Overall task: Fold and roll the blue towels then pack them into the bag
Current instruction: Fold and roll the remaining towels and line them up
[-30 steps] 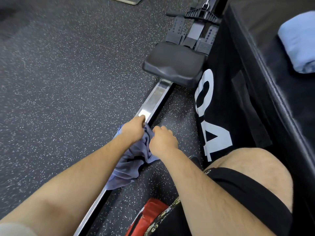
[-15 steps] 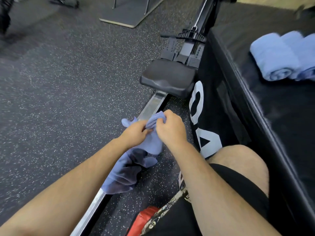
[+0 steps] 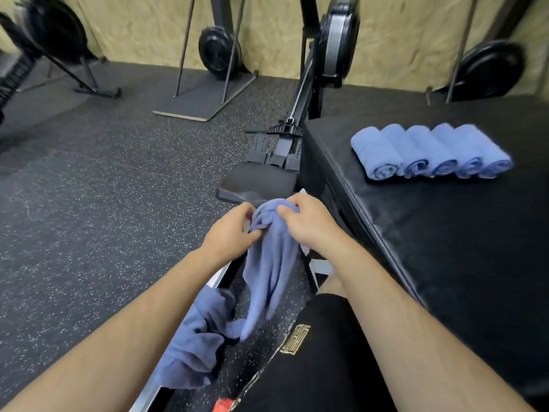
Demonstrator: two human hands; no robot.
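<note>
Left hand [image 3: 230, 230]: fingers curled, pinching the bunched top edge of a blue towel [image 3: 271, 257] at centre frame. Right hand [image 3: 306, 223]: also clenched on the same top edge, thumb and fingers closed over the cloth, just beside the left hand. Towel hangs loose and crumpled below both hands, lower end reaching toward the floor.

Second heap of loose blue cloth [image 3: 193, 340] lies lower centre-left, draped over the metal rail [image 3: 148, 396] of a rowing machine; cannot tell whether it is one towel or several.

Five rolled towels [image 3: 430, 151] sit side by side, touching, in a row at upper right on a black padded worktop [image 3: 445, 248]. Roll ends face the camera.

Rower seat [image 3: 258, 182] sits above the hands, beside the left edge of the worktop. Flywheel housing [image 3: 338, 40] stands at top centre.

Floor [image 3: 89, 203]: dark speckled rubber, filling the left half. Back wall [image 3: 267, 25]: tan chipboard-like panels. More black exercise machines stand along it, upper left and upper right.

Person wears black shorts [image 3: 320, 352], lower centre-right. A small red object [image 3: 222, 405] shows at the bottom edge; identity unclear.
</note>
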